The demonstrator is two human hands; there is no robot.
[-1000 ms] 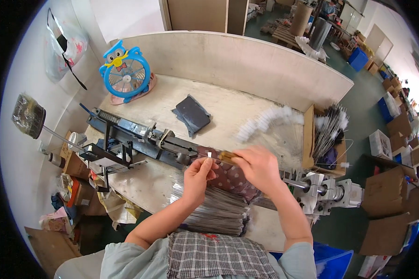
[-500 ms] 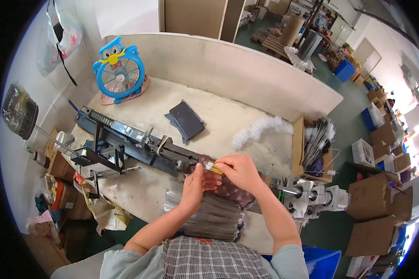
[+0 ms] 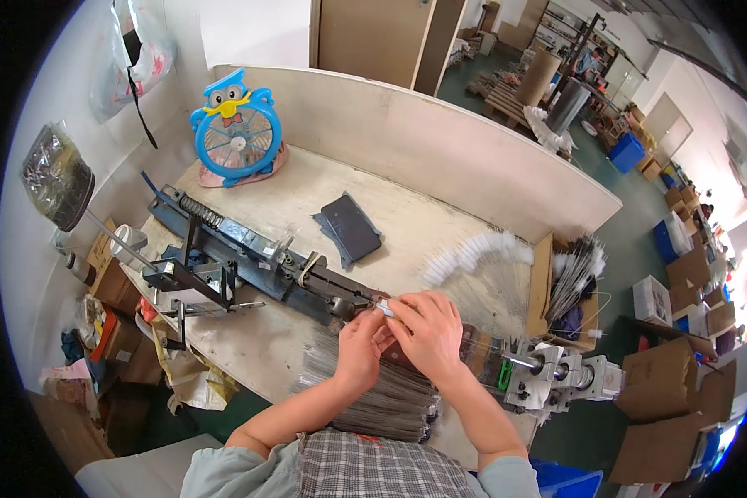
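Observation:
My right hand (image 3: 430, 332) pinches a small white-and-yellow piece (image 3: 384, 307), too small and covered for its kind to be told. Close against it my left hand (image 3: 361, 353) has its fingers curled in; what they hold, if anything, is hidden. Both hands are at the right end of a long dark metal bench fixture (image 3: 282, 278), beside its round dark knob (image 3: 340, 309). Under and in front of my forearms lies a thick bundle of thin metal wires (image 3: 332, 373), partly covered by them.
A silver clamp machine (image 3: 556, 373) stands at the table's right end. Behind it, a cardboard box (image 3: 541, 278) holds wire brushes. White-tipped brushes (image 3: 481, 257) fan out on the table (image 3: 307, 187). A dark phone-like slab (image 3: 350, 228) and a blue owl-shaped fan (image 3: 239, 137) are farther back.
My left fingers have curled in from a more open pose, and my right hand has come over the white-and-yellow piece, covering more of it. The whole view has shifted slightly.

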